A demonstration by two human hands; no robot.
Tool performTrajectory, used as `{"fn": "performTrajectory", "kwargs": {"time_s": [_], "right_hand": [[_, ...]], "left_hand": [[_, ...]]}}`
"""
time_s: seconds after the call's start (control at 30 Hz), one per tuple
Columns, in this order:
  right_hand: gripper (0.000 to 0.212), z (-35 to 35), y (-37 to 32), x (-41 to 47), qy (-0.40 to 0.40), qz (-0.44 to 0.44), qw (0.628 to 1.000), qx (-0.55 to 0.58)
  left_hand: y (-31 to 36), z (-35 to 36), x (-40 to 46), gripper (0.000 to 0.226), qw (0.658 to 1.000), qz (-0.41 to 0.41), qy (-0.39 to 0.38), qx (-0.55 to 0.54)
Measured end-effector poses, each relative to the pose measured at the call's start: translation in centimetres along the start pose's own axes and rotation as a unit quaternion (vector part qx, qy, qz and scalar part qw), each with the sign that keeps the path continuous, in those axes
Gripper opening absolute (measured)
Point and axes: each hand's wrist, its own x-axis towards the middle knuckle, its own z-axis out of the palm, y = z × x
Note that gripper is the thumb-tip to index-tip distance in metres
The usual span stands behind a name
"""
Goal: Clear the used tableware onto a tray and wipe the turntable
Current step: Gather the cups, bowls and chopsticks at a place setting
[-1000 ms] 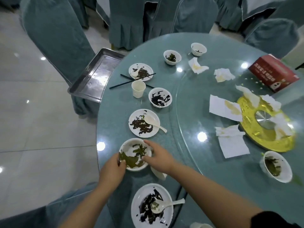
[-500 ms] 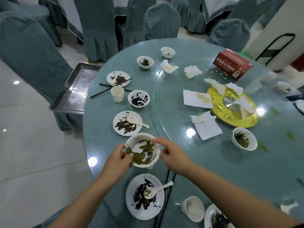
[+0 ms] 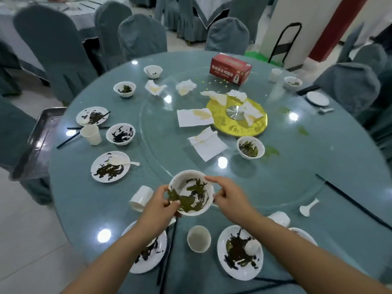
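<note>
Since the last frame I have carried the bowl to the right, past the plate it sat beside, and it now tilts toward me.

My left hand pinches its near rim, my right hand grips the far side; it hovers over the turntable edge, the tray far left.

soiled white bowl, tilted, above table edge
</note>
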Motion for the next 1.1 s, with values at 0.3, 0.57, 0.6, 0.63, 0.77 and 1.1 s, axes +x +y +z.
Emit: {"fn": "performTrajectory", "kwargs": {"time_s": [0.3, 0.57, 0.6, 0.63, 0.77, 1.1], "right_hand": [[0.041, -8.1, 7.7, 0.5, 0.036, 0.056, 0.997, 0.036], [0.045, -14.0, 13.8, 4.6, 0.037, 0.127, 0.991, 0.021], [0.048, -14.4, 14.3, 5.4, 0.036, 0.133, 0.990, 0.019], [0.050, -14.8, 14.8, 6.1, 0.038, 0.137, 0.990, 0.019], [0.056, -15.4, 16.6, 9.6, 0.037, 0.172, 0.984, 0.006], [0.036, -13.6, 18.2, 17.3, 0.090, 0.294, 0.942, 0.138]], "left_hand": [[2.9, 8.9, 4.2, 0.029, 0.999, -0.012, -0.020, 0.042], [3.9, 14.3, 8.7, 0.034, 0.996, -0.086, -0.008, 0.014], [3.9, 14.7, 9.3, 0.035, 0.996, -0.093, -0.005, 0.010], [3.9, 15.0, 9.9, 0.036, 0.995, -0.098, 0.000, 0.005], [3.7, 15.7, 12.1, 0.040, 0.993, -0.118, 0.015, -0.005], [2.2, 16.1, 14.0, 0.033, 0.987, -0.148, 0.023, -0.054]]}}
